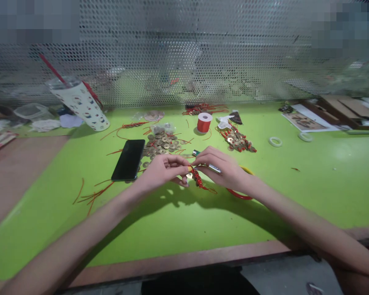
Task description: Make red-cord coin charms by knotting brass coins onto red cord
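My left hand [169, 169] is closed, thumb and finger pinching the upper end of a red knotted cord strung with coins [197, 178]. Its looped tail hangs down to the right, just over the green table. My right hand [223, 166] closes its fingertips on the same end, close to the left fingertips. Partly under the right hand lies a green lighter [196, 153] with a metal tip. A red and yellow curved handle [241, 196] shows beneath the right wrist, the rest hidden. Beyond the left hand is a pile of brass-coloured coins [166, 143].
A black phone [128, 159] lies left of the coins, loose red cords [94, 196] nearby. Behind stand a red thread spool [204, 123] and a tilted cup with a straw [80, 104]. Finished-looking coin strings [238, 139] and white rings [275, 141] lie right. Perforated metal screen [184, 53] closes the back.
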`<state>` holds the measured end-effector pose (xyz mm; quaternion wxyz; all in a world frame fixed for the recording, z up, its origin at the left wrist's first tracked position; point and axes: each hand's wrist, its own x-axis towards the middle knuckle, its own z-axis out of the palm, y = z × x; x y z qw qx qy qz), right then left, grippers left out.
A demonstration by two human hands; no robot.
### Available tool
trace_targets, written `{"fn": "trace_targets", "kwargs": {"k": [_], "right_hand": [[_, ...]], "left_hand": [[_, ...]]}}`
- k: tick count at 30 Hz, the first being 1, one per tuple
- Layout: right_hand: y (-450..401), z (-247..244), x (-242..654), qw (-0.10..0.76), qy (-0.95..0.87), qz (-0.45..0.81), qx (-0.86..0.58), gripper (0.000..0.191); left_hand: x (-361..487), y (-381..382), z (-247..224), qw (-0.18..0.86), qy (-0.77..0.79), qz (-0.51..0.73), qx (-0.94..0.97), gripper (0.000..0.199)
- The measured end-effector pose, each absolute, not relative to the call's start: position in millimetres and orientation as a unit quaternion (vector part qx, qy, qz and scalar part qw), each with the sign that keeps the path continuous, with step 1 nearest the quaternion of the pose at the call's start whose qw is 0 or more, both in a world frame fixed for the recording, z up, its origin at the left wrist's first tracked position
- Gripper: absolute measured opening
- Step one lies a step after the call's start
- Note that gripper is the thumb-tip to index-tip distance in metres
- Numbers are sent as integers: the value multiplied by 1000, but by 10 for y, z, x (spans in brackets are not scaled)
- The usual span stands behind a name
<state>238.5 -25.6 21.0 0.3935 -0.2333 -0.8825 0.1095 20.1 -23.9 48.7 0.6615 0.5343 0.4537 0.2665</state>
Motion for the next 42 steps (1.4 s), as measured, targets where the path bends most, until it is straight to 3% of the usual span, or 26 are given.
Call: {"fn": "trace_targets", "kwargs": {"k": [18,42], "right_hand": [[-315,244,2357,359,-900,64,-238,12],[-268,152,2370,413,-882,79,-213,18]], "left_hand": [[218,-258,507,670,451,268,526,21],[223,-239,458,690,433,274,511,27]]}}
